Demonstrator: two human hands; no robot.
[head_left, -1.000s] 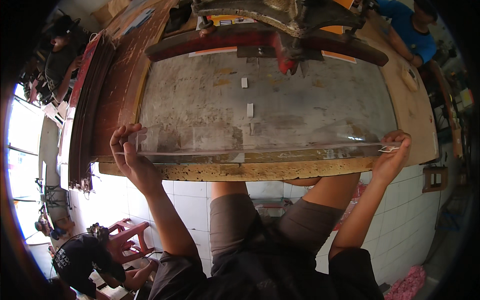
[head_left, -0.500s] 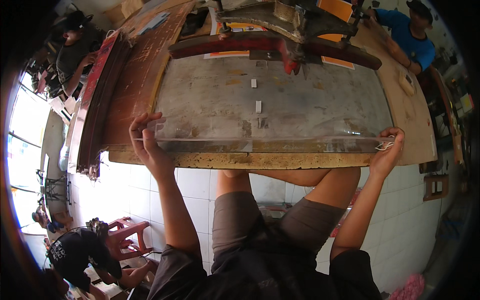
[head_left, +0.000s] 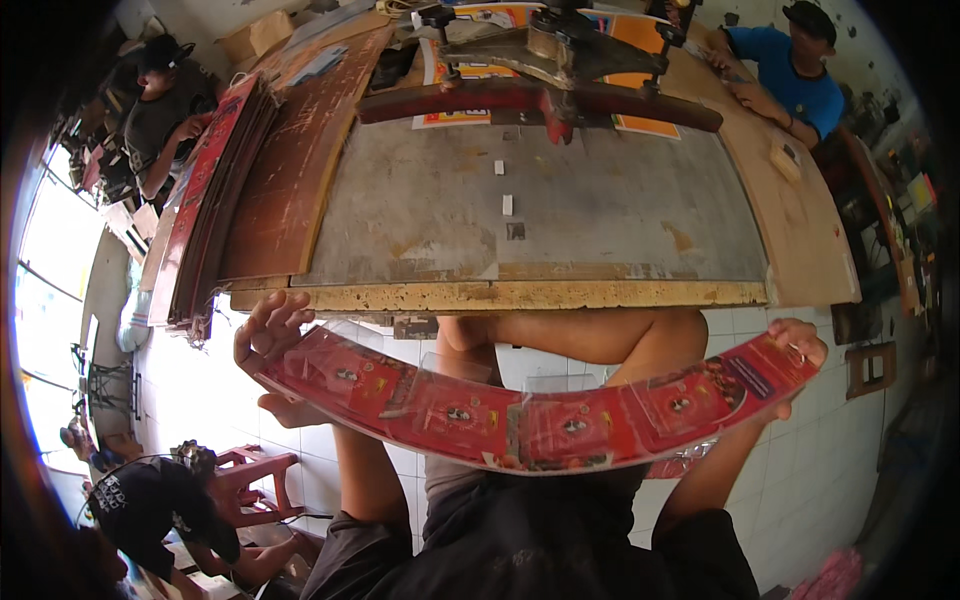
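A: Item and position?

B: Red strip (head_left: pixel 570 430), printed, with clear pockets. Near side of the table (head_left: pixel 620 295), just short of its edge; no contact seen.

A: Grip?

B: Left hand (head_left: pixel 262 335) closed on the left end, right hand (head_left: pixel 800 343) closed on the right; fingers over the upper edge, thumbs below. Middle bows toward the body, no support seen under it. Judgement: end grips spread the length and leave the printing uncovered.

A: Further out?

B: Mid-table, two white pieces (head_left: pixel 507 205), one behind the other; possibly position markers. Far side of the table: dark red beam (head_left: pixel 450 102), spanning much of the width, presumably for even pressure. Table's left: boards (head_left: pixel 205 200) stacked close, probably to save room.
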